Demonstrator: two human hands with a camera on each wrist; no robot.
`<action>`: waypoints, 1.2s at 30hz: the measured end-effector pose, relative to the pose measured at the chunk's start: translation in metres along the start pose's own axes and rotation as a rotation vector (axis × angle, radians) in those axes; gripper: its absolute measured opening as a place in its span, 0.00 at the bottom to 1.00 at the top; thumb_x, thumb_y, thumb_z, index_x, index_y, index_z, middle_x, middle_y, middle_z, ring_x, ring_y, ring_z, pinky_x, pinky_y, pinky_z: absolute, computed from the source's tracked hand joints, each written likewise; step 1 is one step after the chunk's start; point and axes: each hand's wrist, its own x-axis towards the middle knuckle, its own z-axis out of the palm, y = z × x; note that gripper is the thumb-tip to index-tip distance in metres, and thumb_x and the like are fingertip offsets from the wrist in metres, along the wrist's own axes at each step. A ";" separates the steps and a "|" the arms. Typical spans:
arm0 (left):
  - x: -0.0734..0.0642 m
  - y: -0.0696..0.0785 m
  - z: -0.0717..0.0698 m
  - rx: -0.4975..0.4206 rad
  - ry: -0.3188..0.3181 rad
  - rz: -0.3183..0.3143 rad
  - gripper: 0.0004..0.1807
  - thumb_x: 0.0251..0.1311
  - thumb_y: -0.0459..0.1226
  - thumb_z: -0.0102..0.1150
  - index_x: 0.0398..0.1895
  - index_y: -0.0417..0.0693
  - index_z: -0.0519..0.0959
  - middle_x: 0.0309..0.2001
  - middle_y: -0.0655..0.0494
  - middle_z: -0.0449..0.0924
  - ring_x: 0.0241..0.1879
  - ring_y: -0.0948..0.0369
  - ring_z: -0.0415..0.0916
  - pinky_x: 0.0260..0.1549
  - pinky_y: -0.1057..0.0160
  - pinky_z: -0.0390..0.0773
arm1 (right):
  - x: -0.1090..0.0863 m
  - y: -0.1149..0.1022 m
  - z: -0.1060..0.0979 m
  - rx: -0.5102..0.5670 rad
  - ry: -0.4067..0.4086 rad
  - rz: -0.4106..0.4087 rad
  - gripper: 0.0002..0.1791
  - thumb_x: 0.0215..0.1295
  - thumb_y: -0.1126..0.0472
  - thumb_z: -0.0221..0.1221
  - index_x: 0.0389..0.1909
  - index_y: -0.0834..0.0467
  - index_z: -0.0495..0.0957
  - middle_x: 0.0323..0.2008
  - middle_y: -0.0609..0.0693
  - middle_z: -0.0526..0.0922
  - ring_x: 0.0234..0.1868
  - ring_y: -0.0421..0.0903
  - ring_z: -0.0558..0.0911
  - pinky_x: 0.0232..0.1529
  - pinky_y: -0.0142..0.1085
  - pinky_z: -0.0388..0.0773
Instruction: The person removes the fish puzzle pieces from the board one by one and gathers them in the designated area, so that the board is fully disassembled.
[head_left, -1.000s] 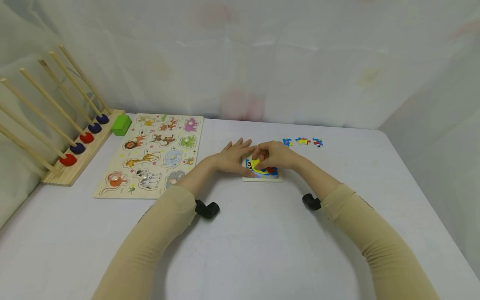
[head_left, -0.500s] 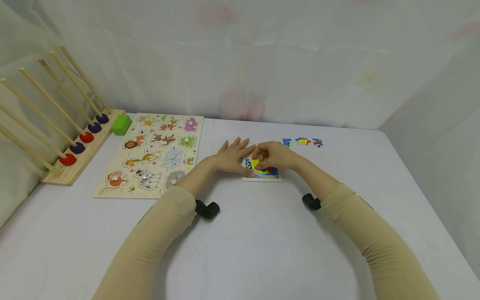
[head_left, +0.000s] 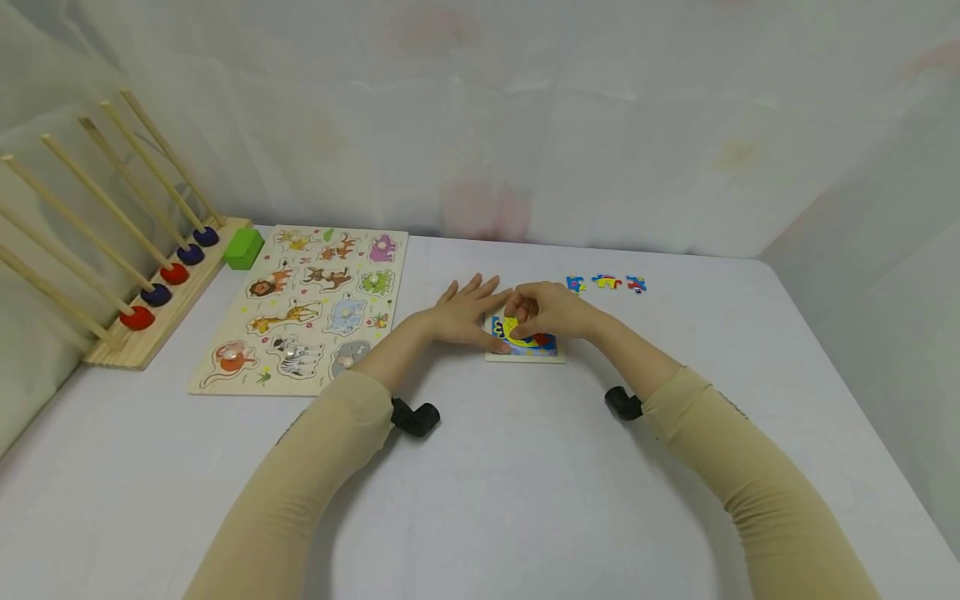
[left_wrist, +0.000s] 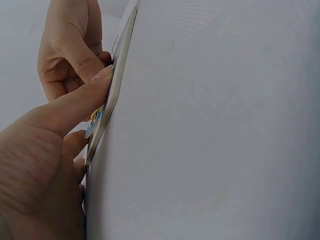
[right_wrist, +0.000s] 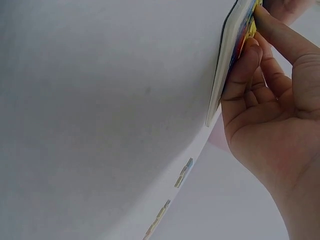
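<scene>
A small jigsaw board (head_left: 525,359) with a blue and yellow picture lies on the table in the head view. My left hand (head_left: 465,319) is spread flat at its left side, thumb resting on the board's near edge, fingers pointing away. Over the board, thumb and fingers of my right hand (head_left: 553,310) pinch a yellow jigsaw piece (head_left: 516,327), partly hidden beneath them. From the left wrist, a blue and yellow piece (left_wrist: 94,120) shows tilted up from the board. In the right wrist view the fingertips are right at the picture surface.
Three loose jigsaw pieces (head_left: 606,282) lie behind the board to the right. At left are a wooden animal peg puzzle (head_left: 322,317), a green block (head_left: 243,250) and a rack of upright rods (head_left: 161,329) with red and blue beads. White cloth walls stand behind and right.
Both hands and the board stay almost where they were. Slightly more of the yellow piece shows under my right fingers.
</scene>
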 end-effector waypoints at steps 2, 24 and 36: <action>0.000 0.000 0.000 -0.003 0.000 0.001 0.55 0.55 0.67 0.59 0.80 0.65 0.42 0.82 0.53 0.29 0.81 0.49 0.21 0.76 0.37 0.25 | 0.000 0.000 0.000 -0.004 0.002 -0.005 0.16 0.58 0.59 0.70 0.45 0.56 0.78 0.33 0.48 0.79 0.35 0.44 0.75 0.39 0.33 0.73; 0.001 -0.002 0.001 -0.004 0.008 0.004 0.55 0.54 0.66 0.60 0.80 0.70 0.41 0.82 0.52 0.30 0.81 0.48 0.21 0.76 0.37 0.24 | 0.001 -0.003 0.000 -0.045 0.051 -0.047 0.14 0.56 0.61 0.71 0.40 0.55 0.77 0.40 0.50 0.82 0.39 0.46 0.79 0.44 0.35 0.77; 0.001 -0.002 0.001 -0.011 0.013 0.003 0.55 0.54 0.65 0.61 0.80 0.68 0.43 0.82 0.53 0.30 0.81 0.49 0.22 0.76 0.38 0.25 | -0.001 -0.003 0.000 0.003 0.048 -0.059 0.11 0.58 0.62 0.68 0.41 0.53 0.78 0.32 0.48 0.82 0.35 0.45 0.78 0.41 0.34 0.75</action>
